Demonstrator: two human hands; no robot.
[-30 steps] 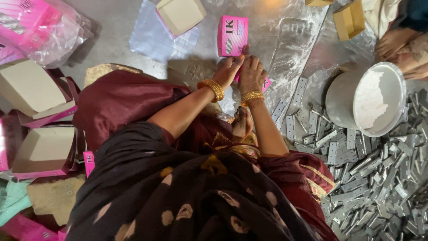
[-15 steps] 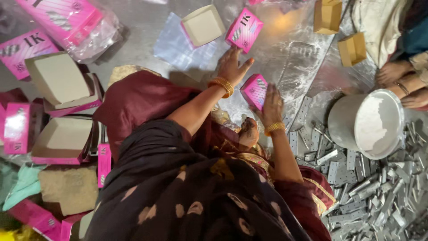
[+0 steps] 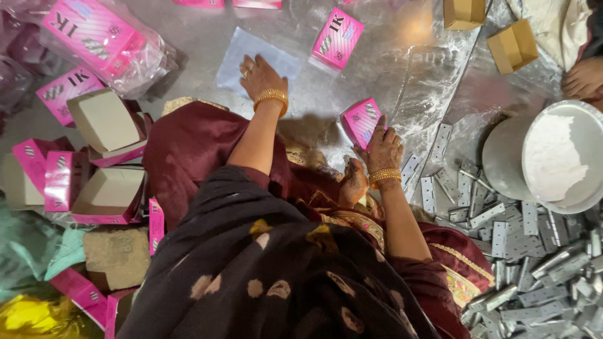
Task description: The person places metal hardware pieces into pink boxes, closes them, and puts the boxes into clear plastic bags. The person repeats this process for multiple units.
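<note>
My right hand (image 3: 383, 149) grips a small pink box (image 3: 360, 120) by its lower edge, tilted just above the shiny metal floor. My left hand (image 3: 260, 76) reaches out to the left and lies flat with fingers apart on a clear plastic sheet (image 3: 242, 53) on the floor. A second pink box (image 3: 337, 37) lies beyond, between the two hands. Gold bangles are on both wrists. My lap is covered in maroon and dark cloth.
A plastic bag of pink boxes (image 3: 94, 34) and several open pink cartons (image 3: 107, 188) lie at the left. A white bowl of powder (image 3: 559, 157) and a heap of metal hinges (image 3: 534, 251) are at the right. Brown boxes (image 3: 512, 43) and another person's foot (image 3: 584, 78) are top right.
My left hand has moved left, away from the far pink box, onto the plastic sheet. My right hand has picked up a pink box and still holds it.
</note>
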